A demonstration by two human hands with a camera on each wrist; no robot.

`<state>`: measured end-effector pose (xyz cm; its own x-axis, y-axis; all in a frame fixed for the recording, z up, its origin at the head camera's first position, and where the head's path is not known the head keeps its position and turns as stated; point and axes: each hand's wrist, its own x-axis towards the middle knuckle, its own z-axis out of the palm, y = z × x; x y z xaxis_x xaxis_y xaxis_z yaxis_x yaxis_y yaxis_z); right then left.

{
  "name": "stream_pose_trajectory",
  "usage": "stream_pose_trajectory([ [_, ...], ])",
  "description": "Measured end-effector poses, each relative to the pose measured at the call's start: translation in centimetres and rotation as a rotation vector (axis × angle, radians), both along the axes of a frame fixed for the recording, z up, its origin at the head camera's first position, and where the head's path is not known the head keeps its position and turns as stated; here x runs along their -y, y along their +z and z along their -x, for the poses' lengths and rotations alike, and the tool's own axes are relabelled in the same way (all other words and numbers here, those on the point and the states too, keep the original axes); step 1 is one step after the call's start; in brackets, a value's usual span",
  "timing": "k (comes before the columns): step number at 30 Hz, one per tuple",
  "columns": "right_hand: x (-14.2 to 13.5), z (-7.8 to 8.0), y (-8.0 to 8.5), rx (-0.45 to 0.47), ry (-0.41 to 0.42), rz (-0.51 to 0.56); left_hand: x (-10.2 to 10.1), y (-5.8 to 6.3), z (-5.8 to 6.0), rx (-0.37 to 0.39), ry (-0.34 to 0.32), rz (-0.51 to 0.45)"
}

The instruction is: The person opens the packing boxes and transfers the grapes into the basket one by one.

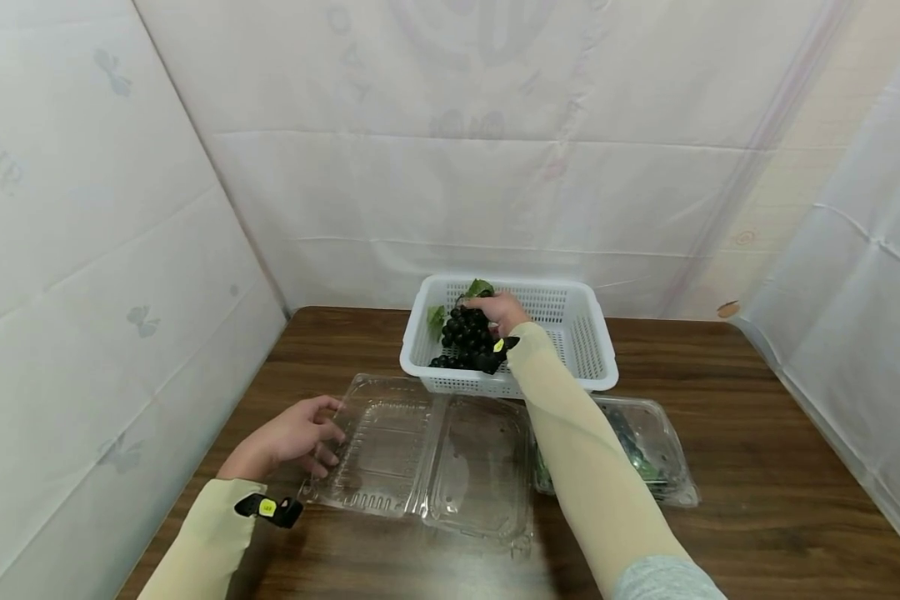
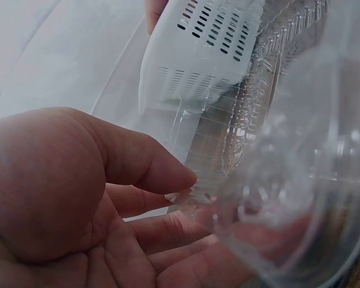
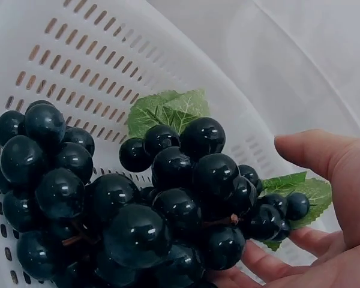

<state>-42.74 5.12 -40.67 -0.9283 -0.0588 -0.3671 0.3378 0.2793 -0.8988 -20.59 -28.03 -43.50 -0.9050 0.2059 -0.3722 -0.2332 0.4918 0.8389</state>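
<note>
My right hand (image 1: 504, 310) is in a white perforated basket (image 1: 603, 350), beside dark grapes (image 1: 467, 329) with green leaves. In the right wrist view, the fingers (image 3: 270, 264) reach under the edge of the grapes (image 3: 138, 234), their tips hidden, while the thumb (image 3: 306, 150) stands apart. My left hand (image 1: 296, 437) is at the left edge of an unfolded clear plastic clamshell (image 1: 390, 442). In the left wrist view, the thumb (image 2: 162, 168) and index finger pinch the clamshell's rim (image 2: 189, 198); the other fingers show partly through the plastic.
A closed clear clamshell (image 1: 648, 442) with dark and green contents sits right of the unfolded one, partly hidden by my right forearm. The basket stands at the back of the brown wooden table (image 1: 757, 467), close to a white sheet (image 1: 435, 192).
</note>
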Motion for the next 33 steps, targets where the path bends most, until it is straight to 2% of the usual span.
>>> stream_pose_trajectory([
  [6, -0.9, -0.2, 0.4, 0.041, 0.026, -0.003, -0.2, 0.0, 0.1, -0.001, -0.016, 0.007],
  [13, -1.9, -0.7, 1.4, 0.055, 0.051, -0.018, -0.3, 0.2, 0.4, 0.016, -0.002, 0.016],
  [21, -2.9, -2.1, 2.5, 0.037, 0.039, 0.047, 0.2, 0.1, 0.6, 0.015, -0.013, 0.053],
  [27, -4.0, -2.8, 3.5, -0.003, 0.098, 0.049, 0.4, 0.4, 0.4, 0.02, -0.003, 0.083],
  [33, -5.3, -4.5, 4.8, -0.055, 0.193, 0.005, 1.0, 0.5, 0.3, 0.032, 0.004, 0.104],
])
